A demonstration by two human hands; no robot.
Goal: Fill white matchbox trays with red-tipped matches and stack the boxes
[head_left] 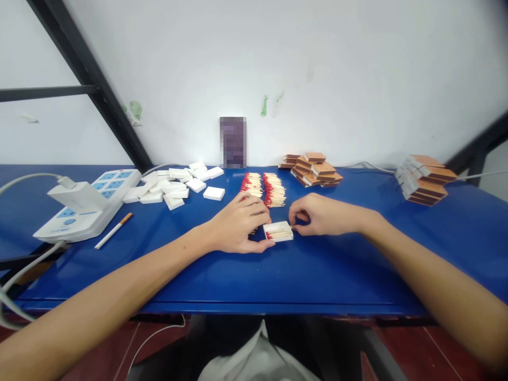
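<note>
A small white matchbox tray [284, 235] lies on the blue table with several red-headed matchsticks [280, 234] in it, heads to the left. My left hand [243, 225] steadies the tray's left end between thumb and fingers. At its right end, my right hand [307, 216] is closed in a pinch, with the pale end of a matchstick [292, 227] just showing at the fingertips. Behind my hands are two rows of loose matches, a left pile [251, 184] and a right pile [274, 190]. Part of the left pile is hidden by my left hand.
White empty trays [170, 185] lie heaped at back left, beside a power strip [95, 203] and a cigarette [114, 230]. Brown matchbox sleeves [315, 169] are piled at the back, with stacked boxes [426, 180] farther right. A blurred dark rectangle [233, 143] stands against the wall.
</note>
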